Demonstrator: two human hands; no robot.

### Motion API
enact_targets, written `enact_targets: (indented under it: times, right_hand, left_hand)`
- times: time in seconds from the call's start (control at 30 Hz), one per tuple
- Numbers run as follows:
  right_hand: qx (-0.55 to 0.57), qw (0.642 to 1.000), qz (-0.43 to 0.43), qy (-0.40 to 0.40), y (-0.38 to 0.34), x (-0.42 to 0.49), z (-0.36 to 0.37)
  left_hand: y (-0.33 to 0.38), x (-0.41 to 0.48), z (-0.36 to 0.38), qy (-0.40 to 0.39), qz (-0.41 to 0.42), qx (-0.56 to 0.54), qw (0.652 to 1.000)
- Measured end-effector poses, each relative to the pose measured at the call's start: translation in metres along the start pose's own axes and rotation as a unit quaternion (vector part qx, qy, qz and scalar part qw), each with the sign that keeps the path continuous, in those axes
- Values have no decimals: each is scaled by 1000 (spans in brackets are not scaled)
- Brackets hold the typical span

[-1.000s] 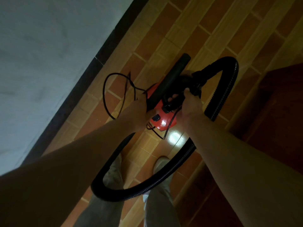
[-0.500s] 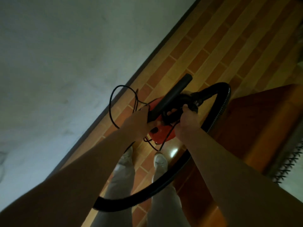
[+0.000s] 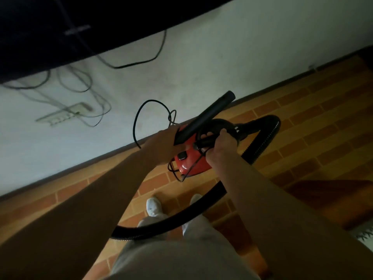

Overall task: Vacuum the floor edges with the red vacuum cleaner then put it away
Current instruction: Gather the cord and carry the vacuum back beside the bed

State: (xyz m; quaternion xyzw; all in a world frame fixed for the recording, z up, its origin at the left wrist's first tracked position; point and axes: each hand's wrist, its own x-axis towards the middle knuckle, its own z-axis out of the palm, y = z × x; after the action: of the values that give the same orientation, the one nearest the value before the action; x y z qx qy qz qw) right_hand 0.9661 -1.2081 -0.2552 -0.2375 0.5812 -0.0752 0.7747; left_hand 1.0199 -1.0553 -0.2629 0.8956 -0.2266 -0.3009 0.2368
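Observation:
The small red vacuum cleaner (image 3: 189, 160) hangs in the air in front of me, above the tiled floor. My right hand (image 3: 221, 145) grips its black carry handle. My left hand (image 3: 164, 145) holds the black nozzle tube (image 3: 207, 116) at its lower end, together with the looped power cord (image 3: 139, 116). The tube points up and to the right toward the wall. The black ribbed hose (image 3: 264, 138) runs from the vacuum's right side in a wide loop down past my legs.
A pale wall (image 3: 222, 57) with a dark skirting board (image 3: 80, 165) runs diagonally ahead. A dark screen (image 3: 60, 27) hangs at the top left, with cables and a white power strip (image 3: 66, 115) below it. Brown furniture (image 3: 333, 199) stands at the right.
The view has swung up and left, so the wall, the screen and the power strip have come into sight. Both hands keep the same hold on the vacuum cleaner.

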Motion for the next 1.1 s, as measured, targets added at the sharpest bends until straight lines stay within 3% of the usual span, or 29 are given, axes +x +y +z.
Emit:
enact_targets:
  times: [0.3, 0.6, 1.0, 1.1]
  right_hand:
    - [-121, 991, 25, -55, 134, -89, 24]
    - [-266, 950, 71, -147, 274, -168, 38]
    - [-430, 852, 124, -270, 421, -282, 74]
    - [-484, 811, 123, -305, 467, -310, 75]
  left_hand:
    - [-102, -160, -17, 104, -121, -65, 985]
    - [-186, -306, -15, 185, -272, -90, 940]
    - [-249, -472, -14, 340, -445, -158, 813]
    - [-273, -514, -8, 363, -477, -165, 783]
